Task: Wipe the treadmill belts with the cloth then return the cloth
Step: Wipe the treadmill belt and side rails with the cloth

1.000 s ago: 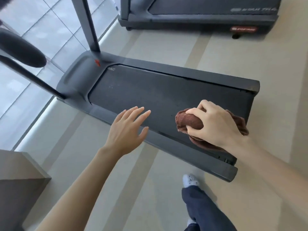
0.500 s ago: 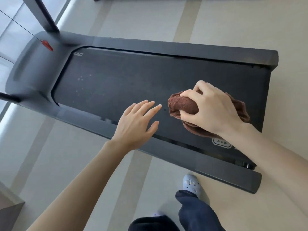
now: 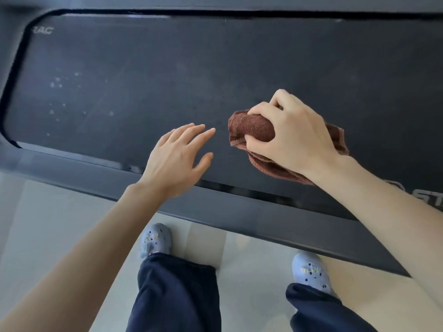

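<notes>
Cloth (image 3: 256,127) further left, R fingers (image 3: 261,108) round it

Both arms (image 3: 72,271) are bare from the lower edge of the picture up to the wrists. The left hand (image 3: 175,159) and right hand (image 3: 294,137) are bare too, slim-fingered, with knuckles and tendons showing on the backs. Lower down the person wears loose dark navy fabric trousers (image 3: 177,295), the wide hems bunched in soft folds over the feet. On the feet are pale blue moulded foam clogs (image 3: 155,239) with round holes across the toes, each upper dotted with small dark and yellowish charms
</notes>
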The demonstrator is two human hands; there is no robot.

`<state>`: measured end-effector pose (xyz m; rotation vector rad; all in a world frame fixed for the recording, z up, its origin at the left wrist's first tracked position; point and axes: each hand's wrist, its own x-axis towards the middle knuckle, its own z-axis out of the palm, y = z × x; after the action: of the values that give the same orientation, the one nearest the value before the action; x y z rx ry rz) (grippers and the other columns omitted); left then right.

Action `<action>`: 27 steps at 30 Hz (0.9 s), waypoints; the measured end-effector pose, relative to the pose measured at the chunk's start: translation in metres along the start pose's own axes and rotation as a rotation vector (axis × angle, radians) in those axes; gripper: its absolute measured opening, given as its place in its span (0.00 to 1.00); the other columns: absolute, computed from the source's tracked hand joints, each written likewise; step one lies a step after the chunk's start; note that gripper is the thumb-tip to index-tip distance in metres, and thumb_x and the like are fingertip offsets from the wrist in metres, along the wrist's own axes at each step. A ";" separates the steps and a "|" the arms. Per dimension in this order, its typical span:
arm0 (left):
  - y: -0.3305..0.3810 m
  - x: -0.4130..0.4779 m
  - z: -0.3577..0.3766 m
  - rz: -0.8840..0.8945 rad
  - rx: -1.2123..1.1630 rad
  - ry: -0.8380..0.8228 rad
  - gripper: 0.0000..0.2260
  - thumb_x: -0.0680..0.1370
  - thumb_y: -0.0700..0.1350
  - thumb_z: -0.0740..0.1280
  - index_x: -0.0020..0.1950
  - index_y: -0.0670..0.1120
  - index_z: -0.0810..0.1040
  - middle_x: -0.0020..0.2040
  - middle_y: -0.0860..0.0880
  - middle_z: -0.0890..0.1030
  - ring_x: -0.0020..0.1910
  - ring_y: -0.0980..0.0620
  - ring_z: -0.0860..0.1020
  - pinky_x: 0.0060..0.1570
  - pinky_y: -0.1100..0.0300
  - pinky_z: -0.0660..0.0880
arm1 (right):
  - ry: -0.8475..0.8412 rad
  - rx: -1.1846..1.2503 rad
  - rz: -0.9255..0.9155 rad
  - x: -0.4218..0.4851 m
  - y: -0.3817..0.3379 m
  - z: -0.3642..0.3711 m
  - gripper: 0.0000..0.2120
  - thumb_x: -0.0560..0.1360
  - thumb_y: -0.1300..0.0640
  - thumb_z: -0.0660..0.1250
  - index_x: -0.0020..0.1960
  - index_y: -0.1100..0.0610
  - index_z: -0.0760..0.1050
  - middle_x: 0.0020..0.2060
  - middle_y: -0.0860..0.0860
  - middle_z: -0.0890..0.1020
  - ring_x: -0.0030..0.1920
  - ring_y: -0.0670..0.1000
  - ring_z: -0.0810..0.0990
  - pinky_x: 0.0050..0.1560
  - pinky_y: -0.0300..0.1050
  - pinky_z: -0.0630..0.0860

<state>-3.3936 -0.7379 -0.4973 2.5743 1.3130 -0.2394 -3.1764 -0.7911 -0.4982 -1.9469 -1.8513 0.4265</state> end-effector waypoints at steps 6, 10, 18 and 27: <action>-0.066 0.022 0.022 0.129 -0.036 -0.011 0.23 0.77 0.55 0.54 0.72 0.52 0.65 0.71 0.51 0.68 0.72 0.50 0.61 0.69 0.54 0.57 | 0.004 -0.063 0.069 0.008 -0.019 0.065 0.17 0.68 0.44 0.68 0.53 0.52 0.78 0.43 0.52 0.73 0.42 0.53 0.74 0.40 0.43 0.66; -0.098 0.037 0.036 0.238 -0.031 -0.053 0.22 0.79 0.52 0.57 0.73 0.51 0.64 0.72 0.51 0.67 0.73 0.50 0.60 0.72 0.52 0.56 | -0.002 -0.107 0.165 0.003 -0.031 0.108 0.18 0.68 0.46 0.71 0.54 0.54 0.79 0.43 0.53 0.74 0.42 0.54 0.75 0.42 0.46 0.72; -0.130 0.102 0.101 0.411 0.093 -0.008 0.23 0.78 0.53 0.57 0.73 0.49 0.64 0.73 0.48 0.65 0.73 0.49 0.59 0.72 0.51 0.52 | 0.147 -0.220 0.270 0.012 0.006 0.212 0.19 0.68 0.45 0.71 0.55 0.55 0.79 0.45 0.55 0.75 0.44 0.56 0.75 0.41 0.49 0.73; -0.118 0.190 0.198 0.509 0.113 0.103 0.26 0.79 0.55 0.49 0.76 0.48 0.56 0.77 0.48 0.55 0.76 0.49 0.50 0.74 0.51 0.45 | 0.448 -0.317 0.327 0.065 0.104 0.252 0.18 0.68 0.44 0.65 0.54 0.51 0.79 0.44 0.53 0.74 0.44 0.56 0.74 0.39 0.49 0.73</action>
<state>-3.3860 -0.5811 -0.7513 2.9403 0.6454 -0.0881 -3.2058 -0.7072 -0.7642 -2.3276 -1.3815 -0.2178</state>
